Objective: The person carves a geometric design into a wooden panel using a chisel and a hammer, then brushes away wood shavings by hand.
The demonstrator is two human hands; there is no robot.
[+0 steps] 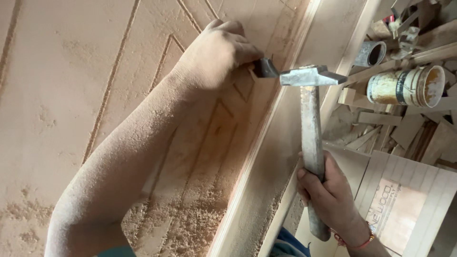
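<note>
Soft, warm daylight fills the view evenly, with no glare. The light seems to fall from the upper left: the left forearm (pixel 119 166) throws a faint shadow to its right over the carved wooden panel (pixel 57 95). The hammer (pixel 312 114) is slightly smeared, its head soft-edged. The clutter of offcuts (pixel 404 128) at the right is dimmer and less crisp.

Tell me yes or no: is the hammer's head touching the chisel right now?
No: the hammer in the right hand has its head just right of the chisel gripped by the left hand, a small gap between.
</note>
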